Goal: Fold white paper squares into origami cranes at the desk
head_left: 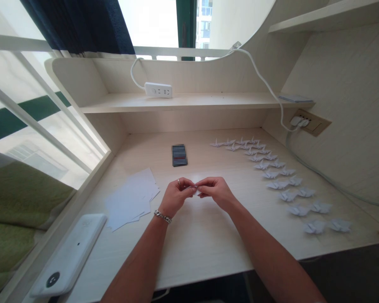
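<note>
Near the middle of the desk, my left hand (177,195) and my right hand (217,191) meet, fingertips pinched on a small piece of folded white paper (196,192). Most of the paper is hidden by my fingers, so its exact folded shape does not show. A ring and a chain bracelet are on my left hand and wrist. To the left lies a loose stack of white paper sheets (131,200). On the right, several folded paper cranes (278,184) stand in two rows running from the back toward the front edge.
A dark phone-like rectangle (179,155) lies behind my hands. A long white device (71,254) rests at the desk's left edge. On the shelf (196,99) sits a white power strip (158,90). A white cable runs to the wall socket (312,123) at right.
</note>
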### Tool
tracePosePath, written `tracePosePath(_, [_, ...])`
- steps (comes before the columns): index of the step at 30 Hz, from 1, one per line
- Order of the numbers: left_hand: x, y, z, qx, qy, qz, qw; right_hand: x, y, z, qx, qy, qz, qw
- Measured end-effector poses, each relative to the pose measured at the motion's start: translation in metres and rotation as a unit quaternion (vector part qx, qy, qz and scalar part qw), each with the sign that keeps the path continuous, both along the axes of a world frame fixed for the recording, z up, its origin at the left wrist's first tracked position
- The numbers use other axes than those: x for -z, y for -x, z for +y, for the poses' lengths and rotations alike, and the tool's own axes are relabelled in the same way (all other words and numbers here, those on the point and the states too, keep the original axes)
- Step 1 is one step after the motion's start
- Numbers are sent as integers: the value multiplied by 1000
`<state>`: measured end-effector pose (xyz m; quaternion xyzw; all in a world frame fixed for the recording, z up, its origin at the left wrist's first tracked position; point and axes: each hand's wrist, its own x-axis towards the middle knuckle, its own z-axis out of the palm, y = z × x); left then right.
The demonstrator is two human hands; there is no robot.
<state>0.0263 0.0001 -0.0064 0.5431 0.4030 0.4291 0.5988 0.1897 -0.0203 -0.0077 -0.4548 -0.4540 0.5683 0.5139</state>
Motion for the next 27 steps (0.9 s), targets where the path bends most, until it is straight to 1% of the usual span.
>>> tracePosePath(4, [0,1,0,13,40,-43,998,0,1,0,6,15,33,999])
tracePosePath(9, [0,1,0,3,66,-60,996,2,1,1,1,13,48,999])
tracePosePath(16, [0,2,1,26,35,-65,997,2,-3,0,-37,15,74,996])
tracePosePath(19, [-1,2,0,31,9,-45,998,0,-4,-1,-49,13,70,996])
tracePosePath(22, [-4,2,-1,29,-20,5,999,0,-3,-2,-39,7,54,998])
tracePosePath(24, [-6,2,-2,24,-25,29,999,1,-2,-1,-24,4,37,999])
tracePosePath(27, [-7,2,-3,19,-19,27,999,4,-1,2,-11,5,23,1000])
